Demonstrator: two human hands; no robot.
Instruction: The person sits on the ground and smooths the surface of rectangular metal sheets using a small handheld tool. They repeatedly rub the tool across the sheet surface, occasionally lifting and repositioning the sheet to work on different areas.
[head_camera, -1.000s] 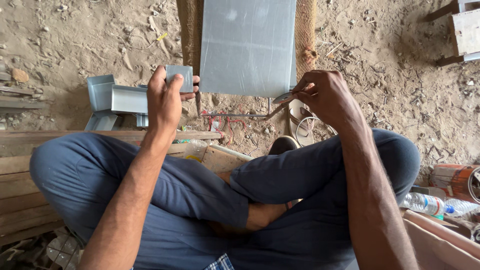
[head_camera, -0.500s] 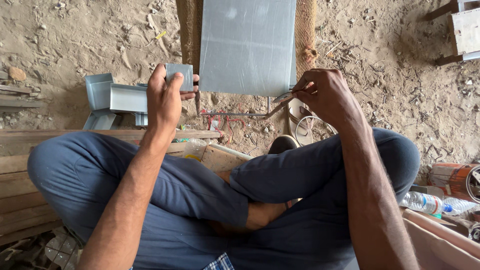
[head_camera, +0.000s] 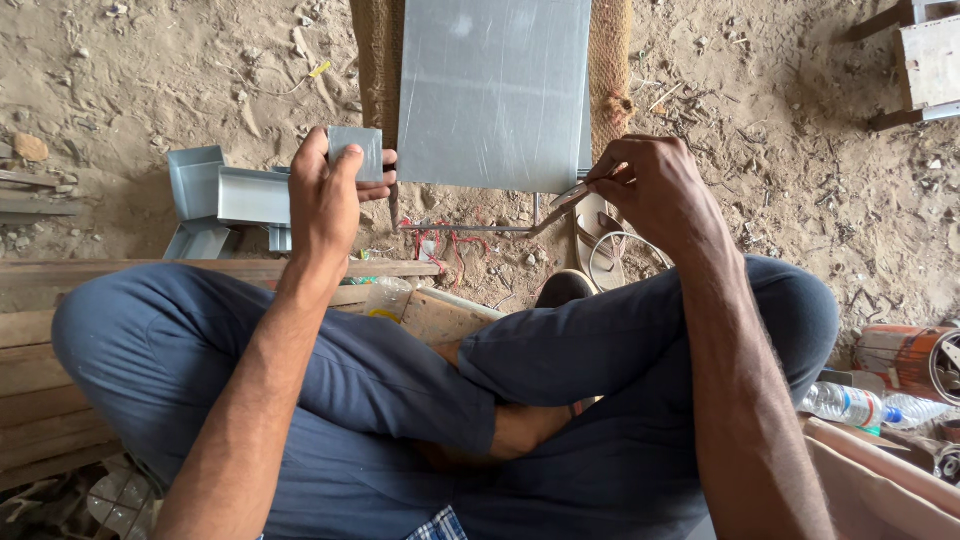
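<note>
**Small metal piece held up over a cluttered sandy floor**

A large grey metal sheet (head_camera: 493, 90) lies on the sand ahead, bent metal channels (head_camera: 225, 195) to its left, a plastic bottle (head_camera: 850, 404) by the right knee. The left hand (head_camera: 325, 200) pinches a small square metal piece (head_camera: 356, 152) between thumb and fingers, raised above the crossed legs. The right hand (head_camera: 650, 185) is closed around a thin metal tool (head_camera: 565, 197) at the sheet's near edge.

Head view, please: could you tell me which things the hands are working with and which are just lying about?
In hand:
- left hand: small metal piece
- right hand: thin tool
- metal sheet

Lying about:
- bent metal channels
- plastic bottle
- wooden planks
</note>
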